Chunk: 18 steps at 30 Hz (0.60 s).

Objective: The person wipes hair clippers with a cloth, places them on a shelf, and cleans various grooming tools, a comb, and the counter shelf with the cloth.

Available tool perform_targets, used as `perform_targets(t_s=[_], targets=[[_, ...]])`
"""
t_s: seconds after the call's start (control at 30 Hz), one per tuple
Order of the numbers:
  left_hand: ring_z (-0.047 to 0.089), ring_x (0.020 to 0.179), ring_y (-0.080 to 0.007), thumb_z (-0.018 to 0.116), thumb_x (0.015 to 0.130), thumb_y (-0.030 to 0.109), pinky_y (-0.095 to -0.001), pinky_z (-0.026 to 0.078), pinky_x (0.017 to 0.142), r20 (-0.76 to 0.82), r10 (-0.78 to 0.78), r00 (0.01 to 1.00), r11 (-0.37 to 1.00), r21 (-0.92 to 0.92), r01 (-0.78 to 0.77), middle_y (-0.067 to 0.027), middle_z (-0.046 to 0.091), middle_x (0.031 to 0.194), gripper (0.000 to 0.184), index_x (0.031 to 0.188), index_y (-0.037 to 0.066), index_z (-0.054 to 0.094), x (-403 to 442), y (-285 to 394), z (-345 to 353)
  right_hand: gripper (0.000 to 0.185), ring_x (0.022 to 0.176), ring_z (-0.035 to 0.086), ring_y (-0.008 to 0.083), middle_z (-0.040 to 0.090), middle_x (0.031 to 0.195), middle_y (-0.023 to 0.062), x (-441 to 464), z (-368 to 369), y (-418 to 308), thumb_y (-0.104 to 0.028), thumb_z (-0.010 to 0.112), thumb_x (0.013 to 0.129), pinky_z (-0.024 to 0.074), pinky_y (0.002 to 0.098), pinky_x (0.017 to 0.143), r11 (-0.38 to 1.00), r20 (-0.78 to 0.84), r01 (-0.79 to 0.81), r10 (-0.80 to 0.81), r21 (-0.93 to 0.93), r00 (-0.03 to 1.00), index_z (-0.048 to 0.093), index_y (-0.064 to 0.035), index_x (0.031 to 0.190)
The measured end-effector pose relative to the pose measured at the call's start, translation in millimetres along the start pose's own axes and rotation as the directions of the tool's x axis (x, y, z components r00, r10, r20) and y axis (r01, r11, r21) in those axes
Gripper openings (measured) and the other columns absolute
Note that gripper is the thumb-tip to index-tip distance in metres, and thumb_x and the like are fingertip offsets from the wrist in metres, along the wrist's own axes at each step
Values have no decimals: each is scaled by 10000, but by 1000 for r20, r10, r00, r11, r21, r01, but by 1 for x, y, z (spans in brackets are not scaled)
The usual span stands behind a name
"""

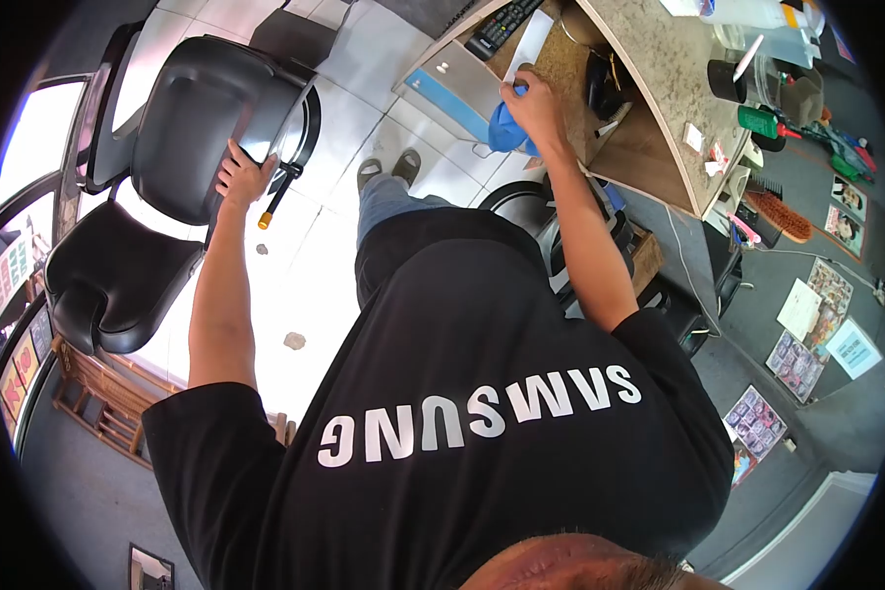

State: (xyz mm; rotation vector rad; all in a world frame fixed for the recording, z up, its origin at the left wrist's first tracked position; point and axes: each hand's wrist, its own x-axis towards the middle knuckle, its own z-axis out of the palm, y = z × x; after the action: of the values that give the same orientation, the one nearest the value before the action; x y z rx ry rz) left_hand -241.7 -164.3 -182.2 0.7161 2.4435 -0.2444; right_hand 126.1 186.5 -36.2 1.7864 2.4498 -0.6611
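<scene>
My left hand [244, 179] is at the edge of a black padded barber chair [182, 113], fingers apart against its side. A shiny metal-edged armrest [290, 133] lies beside my thumb. Just below that hand a dark rod with an orange tip [265, 220] sticks out; I cannot tell what it belongs to. My right hand [536, 110] reaches to the open front of a wooden cabinet [649, 162], its fingers closed around a crumpled blue cloth-like piece [507, 126]. Near those fingertips is a white strip [531, 44]; whether they touch it is unclear.
A black remote control [501, 28] lies in the cabinet beside a dark item [605, 87]. On the countertop [669, 69] stand bottles, a green container [757, 122] and a brown brush [779, 216]. A bamboo bench [103, 398] is at left. Hair clumps [294, 340] dot the tiled floor.
</scene>
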Motion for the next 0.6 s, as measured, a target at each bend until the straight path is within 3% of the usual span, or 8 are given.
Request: perform_targets(t_s=[0.1, 0.2, 0.3, 0.33, 0.4, 0.43, 0.53, 0.6], targets=[[328, 1328, -465, 539, 861, 717, -620, 198, 1093, -10, 6, 1000, 1000, -2, -6, -284, 284, 1471, 1119, 1565, 82, -54, 0, -1, 0, 510, 981, 693, 382, 721, 998, 214, -7, 1, 0, -536, 643, 837, 539, 461, 821, 986, -51, -130, 125, -101, 991, 714, -93, 1080], [327, 1324, -469, 541, 860, 717, -620, 204, 1088, 3, 10, 1000, 1000, 4, -10, -289, 280, 1468, 1123, 1565, 80, -57, 1, -1, -2, 601, 975, 691, 396, 709, 991, 255, 1, 5, 5, -576, 633, 835, 536, 467, 832, 960, 51, -229, 240, -162, 969, 706, -35, 1086], [331, 1321, -465, 540, 858, 721, -620, 217, 1081, -3, 13, 1000, 1000, 17, -13, -291, 284, 1462, 1128, 1565, 78, -59, 1, -1, 0, 592, 947, 698, 371, 712, 1012, 244, 2, 19, 17, -522, 657, 855, 546, 446, 818, 952, 241, -306, 291, 25, 926, 696, 21, 1087], [331, 1323, -463, 539, 857, 724, -619, 218, 1080, -7, 14, 1000, 1000, 23, -13, -290, 288, 1461, 1129, 1566, 79, -58, 2, -2, 1, 564, 928, 697, 349, 712, 1014, 221, 0, 27, 19, -490, 665, 864, 548, 430, 810, 880, 259, -390, 323, 272, 910, 694, 25, 1093], [330, 1326, -459, 535, 856, 731, -618, 221, 1079, -16, 15, 1000, 999, 38, -14, -287, 295, 1459, 1130, 1566, 81, -57, 4, -4, 4, 509, 891, 695, 305, 713, 1018, 176, -7, 47, 21, -426, 681, 883, 552, 398, 792, 549, 319, -476, 361, 687, 876, 691, 31, 1105], [333, 1328, -454, 538, 849, 736, -616, 229, 1076, -41, 13, 999, 999, 36, -12, -280, 309, 1455, 1134, 1568, 87, -52, 5, -5, 7, 399, 904, 667, 216, 700, 1020, 112, -6, 56, 23, -339, 667, 923, 540, 350, 777, 295, 415, -523, 358, 799, 836, 695, 20, 1095], [337, 1327, -450, 544, 845, 736, -615, 230, 1078, -45, 11, 999, 999, 47, -9, -274, 314, 1458, 1135, 1569, 91, -46, 3, -4, 5, 350, 891, 635, 165, 690, 987, 80, -13, 58, 20, -341, 638, 948, 510, 318, 794, -35, 483, -488, 224, 872, 847, 705, -16, 1059], [338, 1332, -447, 547, 837, 741, -615, 228, 1083, -40, 2, 999, 999, 42, 0, -274, 310, 1464, 1139, 1570, 95, -40, 5, -4, 6, 314, 865, 609, 142, 676, 957, 59, -32, 50, 13, -329, 629, 957, 493, 293, 789, 89, 273, -305, 266, 948, 925, 708, -33, 1026]])
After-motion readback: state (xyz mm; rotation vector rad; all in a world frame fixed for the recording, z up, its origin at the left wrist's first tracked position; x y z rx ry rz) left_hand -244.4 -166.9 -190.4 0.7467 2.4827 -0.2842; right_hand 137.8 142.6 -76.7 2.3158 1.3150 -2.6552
